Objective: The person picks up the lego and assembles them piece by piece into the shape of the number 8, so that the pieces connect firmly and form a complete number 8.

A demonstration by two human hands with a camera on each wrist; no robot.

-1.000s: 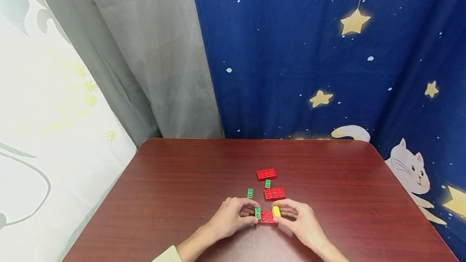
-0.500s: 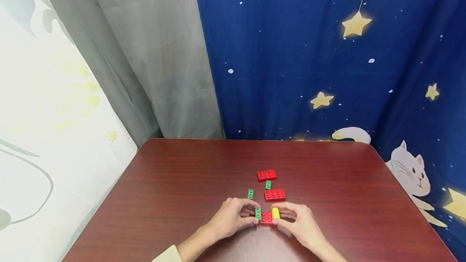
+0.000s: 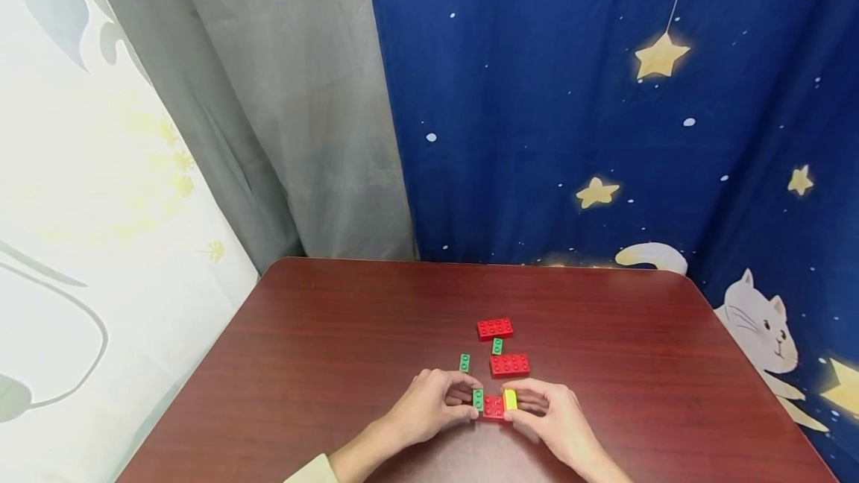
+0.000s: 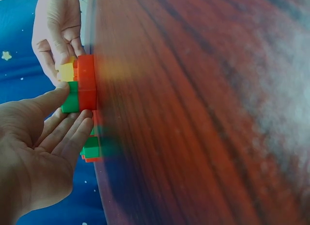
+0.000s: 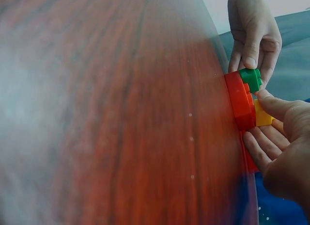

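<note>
A red toy building brick (image 3: 493, 407) lies on the table near me, with a green brick (image 3: 478, 399) on its left end and a yellow brick (image 3: 510, 399) on its right end. My left hand (image 3: 426, 405) pinches the green brick between thumb and fingers. From the other side, my right hand (image 3: 558, 420) holds the yellow brick the same way. Red studs show between the two. In the right wrist view, the yellow brick (image 5: 262, 113) sits against the studded face of the red brick (image 5: 238, 100), and the green brick (image 5: 250, 79) is fixed at its other end.
Beyond my hands lie two long red bricks (image 3: 509, 365) (image 3: 494, 329), with a small green brick (image 3: 497, 346) between them. Another green brick (image 3: 465, 362) lies just past my left fingers. Curtains (image 3: 537, 95) hang behind the dark red-brown table (image 3: 349, 319).
The yellow brick, slightly tilted a second ago, now stands straighter on the red brick's right end. Both hands keep their hold. The head view has shifted a little.
</note>
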